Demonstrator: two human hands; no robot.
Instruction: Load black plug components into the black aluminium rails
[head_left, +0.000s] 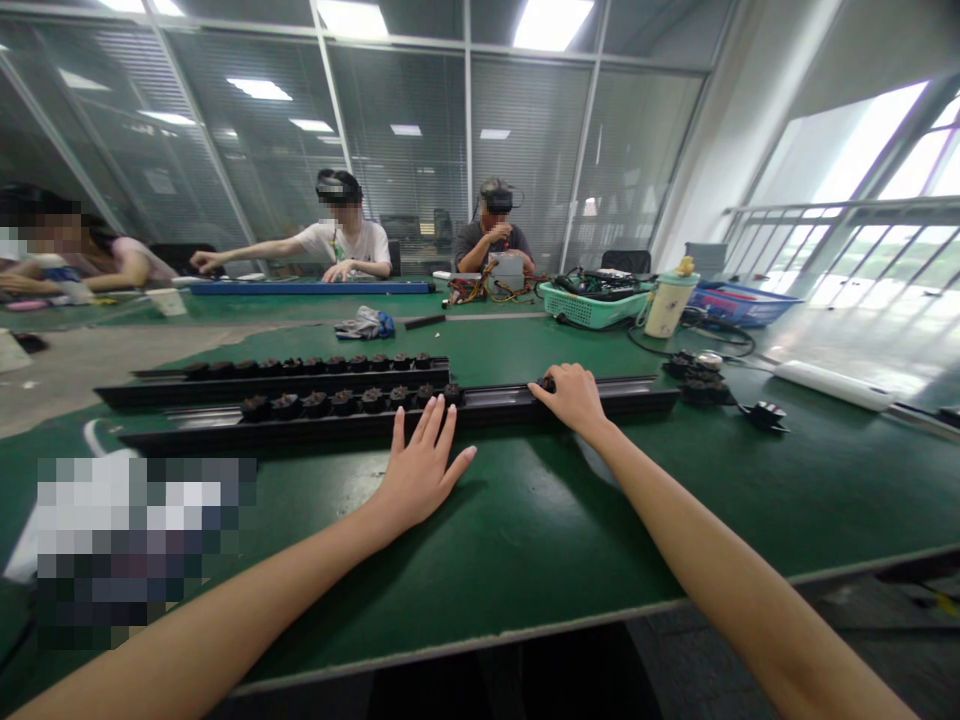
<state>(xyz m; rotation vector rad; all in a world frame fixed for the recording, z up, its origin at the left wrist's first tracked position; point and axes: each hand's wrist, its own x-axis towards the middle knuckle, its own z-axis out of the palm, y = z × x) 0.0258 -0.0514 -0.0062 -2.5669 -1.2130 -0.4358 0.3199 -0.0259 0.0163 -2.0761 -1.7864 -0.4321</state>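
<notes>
Two long black rails lie across the green table (pixel 525 540). The near rail (pixel 637 398) carries a row of several small black parts (pixel 345 401) on its left half. My left hand (pixel 420 465) lies flat and open on the table, fingertips touching the near rail's front edge. My right hand (pixel 574 395) rests on the near rail with fingers curled over one small black part (pixel 546 383). The far rail (pixel 150 392) is filled with several of the same black parts.
A pile of loose black parts (pixel 697 378) and a cable sit right of the rail. A green basket (pixel 592 300), a cream bottle (pixel 669 300) and a white bar (pixel 832 385) stand beyond. Three people work at the far side.
</notes>
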